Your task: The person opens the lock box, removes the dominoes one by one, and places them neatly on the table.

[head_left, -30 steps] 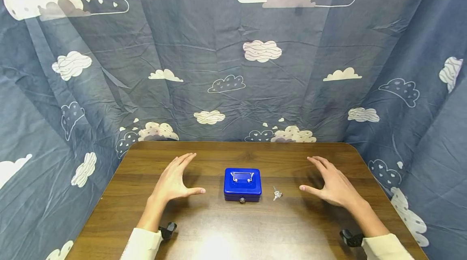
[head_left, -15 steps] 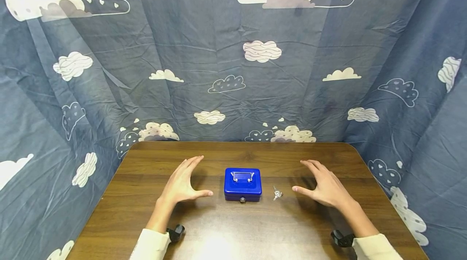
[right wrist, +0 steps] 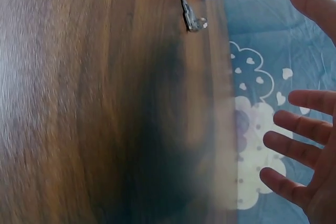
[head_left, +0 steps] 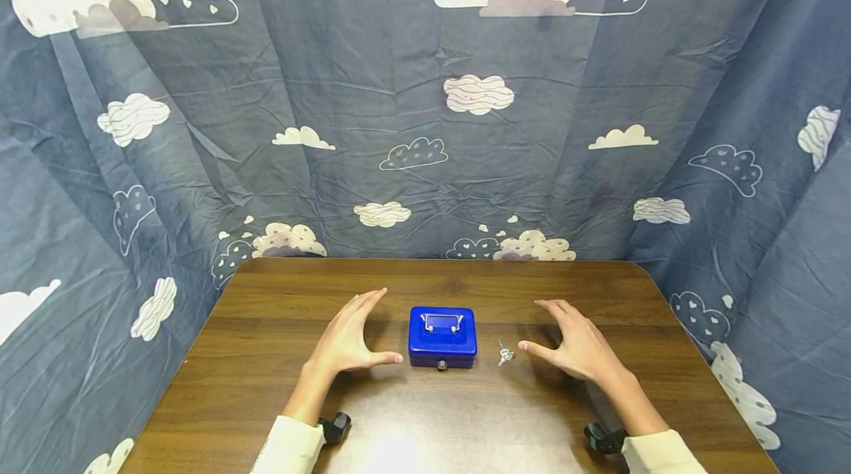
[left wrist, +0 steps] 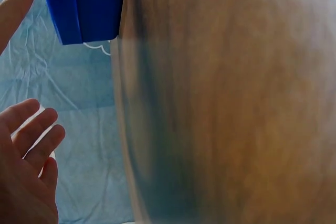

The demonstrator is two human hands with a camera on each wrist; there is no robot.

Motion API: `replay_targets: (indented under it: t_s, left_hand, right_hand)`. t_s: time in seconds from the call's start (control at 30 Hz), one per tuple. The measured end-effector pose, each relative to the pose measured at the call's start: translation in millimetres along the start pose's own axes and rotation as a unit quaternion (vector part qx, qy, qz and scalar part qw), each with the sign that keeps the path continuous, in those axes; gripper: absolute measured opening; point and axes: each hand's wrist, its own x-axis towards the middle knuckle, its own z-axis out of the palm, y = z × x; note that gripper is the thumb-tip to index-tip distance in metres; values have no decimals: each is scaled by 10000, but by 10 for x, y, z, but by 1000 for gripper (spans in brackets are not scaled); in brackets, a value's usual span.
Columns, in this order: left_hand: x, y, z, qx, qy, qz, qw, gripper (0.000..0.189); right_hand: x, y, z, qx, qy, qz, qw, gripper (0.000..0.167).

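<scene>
A blue metal cash box (head_left: 442, 339) with a wire handle on its lid and a round lock on its front sits mid-table, lid down. Just right of it lie small silver keys (head_left: 505, 353), which also show in the right wrist view. My left hand (head_left: 349, 337) hovers left of the box, thumb spread from the fingers and its tip near the box's side. On the other side my right hand (head_left: 577, 341) is held the same way, thumb tip close to the keys. Neither hand holds anything; the box's blue end (left wrist: 86, 6) appears at the top of the left wrist view.
Everything lies on a brown wood-grain table (head_left: 452, 282) with rounded far corners. Behind and beside it hangs a blue-grey curtain (head_left: 372, 90) printed with clouds. Each wrist carries a small black camera, such as the left one (head_left: 335, 427).
Both hands have moved inward, the left to the right and the right to the left, and slightly nearer me. The box and keys have stayed put.
</scene>
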Motion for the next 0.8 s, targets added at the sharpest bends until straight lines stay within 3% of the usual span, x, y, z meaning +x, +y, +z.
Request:
replay_targets:
  t_s: [0.8]
  left_hand:
    - [74,119,197,-428,-141,-4,9990,125]
  right_hand:
    - [25,-183,308,236,-26,87,9997,79]
